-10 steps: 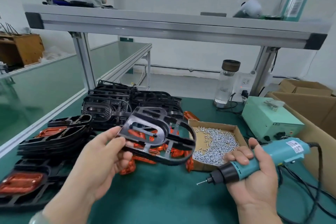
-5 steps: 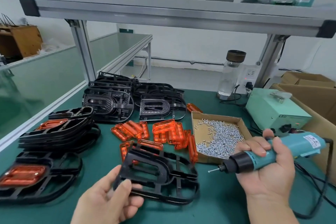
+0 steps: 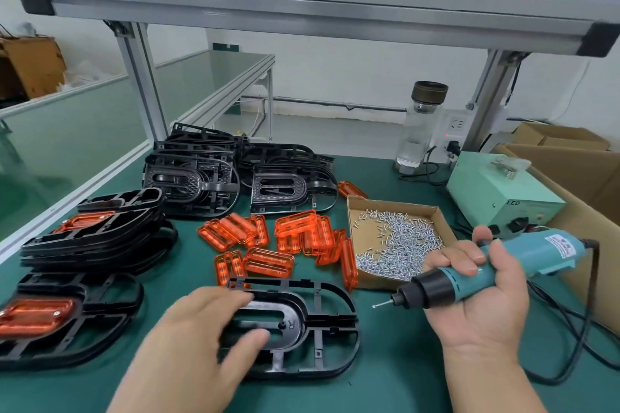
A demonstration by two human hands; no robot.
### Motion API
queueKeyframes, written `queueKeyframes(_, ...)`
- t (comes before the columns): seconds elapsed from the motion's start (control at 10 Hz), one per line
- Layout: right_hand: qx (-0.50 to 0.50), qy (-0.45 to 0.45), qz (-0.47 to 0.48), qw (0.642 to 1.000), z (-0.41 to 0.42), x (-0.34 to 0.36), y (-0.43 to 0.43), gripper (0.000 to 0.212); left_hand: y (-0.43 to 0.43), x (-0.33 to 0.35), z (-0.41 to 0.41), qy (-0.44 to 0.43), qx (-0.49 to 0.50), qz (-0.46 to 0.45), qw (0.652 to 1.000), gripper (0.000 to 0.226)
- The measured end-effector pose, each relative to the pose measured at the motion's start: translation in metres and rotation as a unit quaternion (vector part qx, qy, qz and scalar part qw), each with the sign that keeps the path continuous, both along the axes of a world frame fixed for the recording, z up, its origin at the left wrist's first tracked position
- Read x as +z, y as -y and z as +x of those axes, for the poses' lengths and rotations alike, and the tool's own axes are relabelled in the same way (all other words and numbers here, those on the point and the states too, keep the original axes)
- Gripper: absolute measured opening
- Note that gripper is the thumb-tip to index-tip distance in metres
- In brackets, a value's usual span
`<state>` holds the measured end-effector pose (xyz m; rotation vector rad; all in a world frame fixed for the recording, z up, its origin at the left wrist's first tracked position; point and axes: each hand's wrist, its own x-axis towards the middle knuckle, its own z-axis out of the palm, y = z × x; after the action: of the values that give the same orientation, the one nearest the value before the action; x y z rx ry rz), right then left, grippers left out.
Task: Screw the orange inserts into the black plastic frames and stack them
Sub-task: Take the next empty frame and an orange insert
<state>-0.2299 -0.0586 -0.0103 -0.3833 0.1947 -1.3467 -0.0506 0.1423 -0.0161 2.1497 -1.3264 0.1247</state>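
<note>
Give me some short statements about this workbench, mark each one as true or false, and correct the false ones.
1. The right hand holds the electric screwdriver. True.
2. The black frame under the left hand has an orange insert in it. False: its middle opening is empty.
3. The box of screws stands to the left of the loose orange inserts. False: it stands to their right.
4. That frame lies flat on the green table. True.
</note>
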Motion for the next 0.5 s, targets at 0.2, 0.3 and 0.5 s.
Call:
queueKeyframes(0.2,0.000,-0.005,-0.003,1.000,0.003,0.001,0.002,0.017,0.027,-0.001,-0.014,0.083,-0.188,0.220,0.954,0.064)
queueKeyframes(0.3,0.005,0.002,-0.004,1.000,0.002,0.002,0.002,0.018,0.021,-0.001,-0.018,0.100,-0.175,0.222,0.954,0.050)
queueKeyframes(0.5,0.014,0.005,-0.011,1.000,0.001,0.003,0.000,0.010,0.034,0.006,0.005,-0.081,-0.168,0.110,0.976,0.046)
